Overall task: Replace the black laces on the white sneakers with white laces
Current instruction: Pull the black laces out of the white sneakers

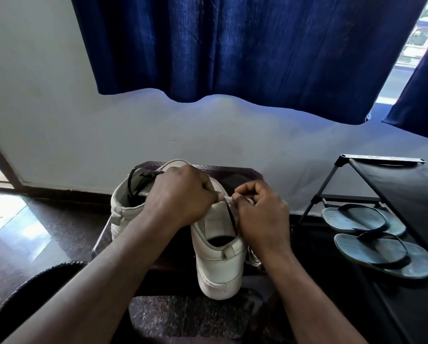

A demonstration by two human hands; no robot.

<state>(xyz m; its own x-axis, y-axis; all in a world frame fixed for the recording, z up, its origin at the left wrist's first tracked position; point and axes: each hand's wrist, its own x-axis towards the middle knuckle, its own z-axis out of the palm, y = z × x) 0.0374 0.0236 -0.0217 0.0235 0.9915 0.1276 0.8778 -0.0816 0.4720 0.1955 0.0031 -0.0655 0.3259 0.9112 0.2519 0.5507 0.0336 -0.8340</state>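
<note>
White sneaker (217,266) below, left hand (180,197) and right hand (262,214) pinching white lace (227,198) between them

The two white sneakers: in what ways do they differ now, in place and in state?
The left hand and right hand pinch a white lace over the nearer sneaker; the farther sneaker is not being laced. The farther sneaker shows a black lace at its opening; the nearer sneaker carries white lace. The nearer sneaker is in plain view; the left arm half hides the farther sneaker. Both are white.
</note>
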